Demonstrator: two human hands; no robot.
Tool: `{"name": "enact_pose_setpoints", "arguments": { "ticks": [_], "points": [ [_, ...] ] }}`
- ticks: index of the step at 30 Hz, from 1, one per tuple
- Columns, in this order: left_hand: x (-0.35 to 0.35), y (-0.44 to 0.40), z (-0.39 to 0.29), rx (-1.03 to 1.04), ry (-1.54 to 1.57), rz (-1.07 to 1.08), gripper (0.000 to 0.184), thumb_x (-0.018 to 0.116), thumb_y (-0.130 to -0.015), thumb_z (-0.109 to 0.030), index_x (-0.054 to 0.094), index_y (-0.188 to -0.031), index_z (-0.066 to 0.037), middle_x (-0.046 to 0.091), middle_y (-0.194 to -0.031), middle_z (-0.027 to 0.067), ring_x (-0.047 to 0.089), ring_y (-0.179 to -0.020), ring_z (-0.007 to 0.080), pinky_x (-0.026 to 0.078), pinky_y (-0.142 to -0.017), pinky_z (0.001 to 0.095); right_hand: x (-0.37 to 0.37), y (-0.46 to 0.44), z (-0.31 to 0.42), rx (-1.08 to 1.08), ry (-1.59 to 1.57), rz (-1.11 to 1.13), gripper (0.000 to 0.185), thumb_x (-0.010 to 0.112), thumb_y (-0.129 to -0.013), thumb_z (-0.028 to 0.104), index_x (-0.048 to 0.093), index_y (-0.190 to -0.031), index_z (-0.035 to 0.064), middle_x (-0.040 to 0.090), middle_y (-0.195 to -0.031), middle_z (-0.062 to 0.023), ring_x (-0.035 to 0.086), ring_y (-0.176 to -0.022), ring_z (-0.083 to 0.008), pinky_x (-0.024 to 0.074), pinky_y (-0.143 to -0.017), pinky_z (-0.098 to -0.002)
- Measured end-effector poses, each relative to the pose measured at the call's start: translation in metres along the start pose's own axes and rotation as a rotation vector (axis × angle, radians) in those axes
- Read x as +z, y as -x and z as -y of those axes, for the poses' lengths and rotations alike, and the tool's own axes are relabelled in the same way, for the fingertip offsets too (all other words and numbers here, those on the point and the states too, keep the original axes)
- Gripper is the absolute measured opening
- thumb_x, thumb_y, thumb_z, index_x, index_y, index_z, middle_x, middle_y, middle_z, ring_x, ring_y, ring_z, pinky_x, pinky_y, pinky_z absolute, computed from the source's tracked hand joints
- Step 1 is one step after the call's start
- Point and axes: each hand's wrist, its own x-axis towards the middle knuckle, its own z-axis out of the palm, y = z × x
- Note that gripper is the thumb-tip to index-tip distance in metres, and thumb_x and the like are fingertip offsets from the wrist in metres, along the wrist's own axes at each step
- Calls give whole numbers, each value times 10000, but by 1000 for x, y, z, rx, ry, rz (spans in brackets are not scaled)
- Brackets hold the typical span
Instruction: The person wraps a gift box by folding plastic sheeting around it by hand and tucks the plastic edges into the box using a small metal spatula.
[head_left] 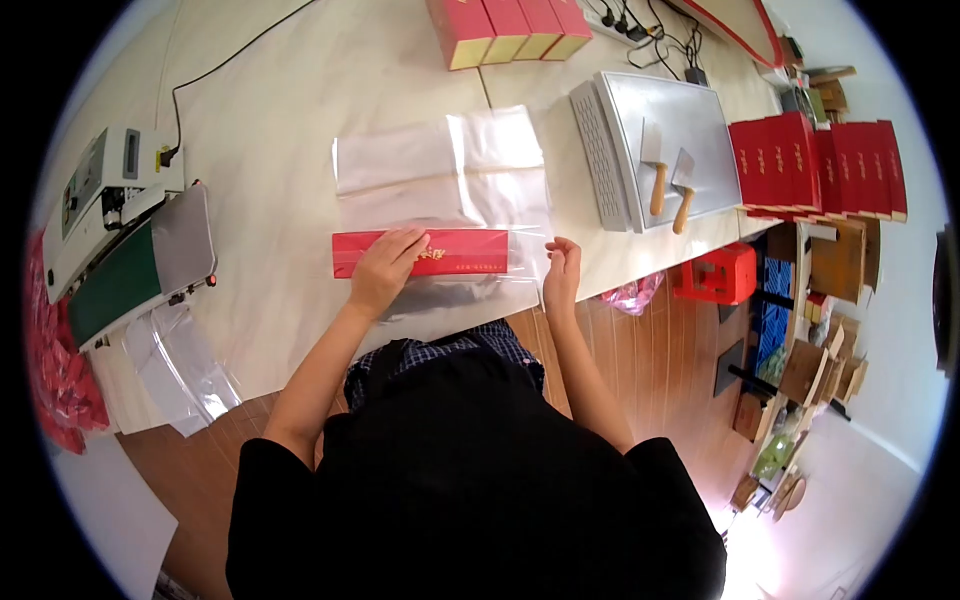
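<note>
A long red box (470, 253) with gold lettering lies lengthwise near the table's front edge, inside or under clear plastic film. My left hand (388, 262) rests on the box's left half, fingers stretched out over its top. At the film's right edge is my right hand (563, 268), fingers loosely curled and apart, with nothing visible in them. Beyond the box, more clear plastic bags (400, 155) lie spread flat, shiny with reflections. Where the film ends around the box is hard to make out.
A sealing machine (115, 205) with a green belt stands at left, plastic sleeves (185, 365) beside it. On the right, a metal-topped unit (690, 110) carries two wooden-handled scrapers (657, 175). Red boxes (510, 30) stand at the back; a red stool (715, 275) is below.
</note>
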Motion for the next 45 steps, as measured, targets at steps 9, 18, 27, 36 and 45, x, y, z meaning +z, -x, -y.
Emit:
{"name": "enact_pose_setpoints", "arguments": {
  "ticks": [9, 18, 27, 36, 45],
  "points": [
    [-2, 0, -2, 7, -46, 9, 442, 655, -769, -5, 665, -1207, -62, 641, -1219, 67, 588, -1157, 245, 480, -994, 385, 21, -4, 22, 303, -230, 272, 356, 648, -962, 315, 680, -1018, -35, 719, -930, -81, 627, -895, -140, 476, -863, -285],
    [-2, 3, -2, -25, -39, 23, 462, 674, -770, -10, 658, -1226, -78, 619, -1162, 50, 594, -1071, 242, 467, -941, 389, 15, -1, 12, 260, -211, 316, 313, 660, -951, 265, 658, -1015, -41, 721, -910, -98, 642, -869, -150, 493, -819, -284],
    [-2, 5, -4, -51, -10, 5, 464, 659, -760, 16, 679, -1212, -88, 634, -1165, 63, 595, -1071, 262, 471, -939, 398, 1, 15, 34, -284, 373, 107, 486, 659, -913, 224, 511, -1324, 13, 507, -1384, -180, 509, -1213, -299, 384, -1036, -425],
    [-9, 15, -1, -69, -47, -9, 454, 675, -773, -36, 670, -1222, -100, 633, -1167, 53, 591, -1098, 250, 459, -943, 400, 58, 61, 39, -756, 725, 522, 787, 683, -847, 287, 326, -1525, 111, 239, -1602, -173, 225, -1474, -366, 184, -1194, -508],
    [-34, 60, 41, -722, -108, -476, 324, 504, -1019, -205, 551, -1267, -2, 631, -1163, 123, 582, -1086, 282, 395, -1023, 417, 60, 62, 29, -784, 845, 471, 667, 595, -910, 186, 339, -1524, 133, 258, -1601, -156, 247, -1474, -336, 182, -1199, -499]
  ]
}}
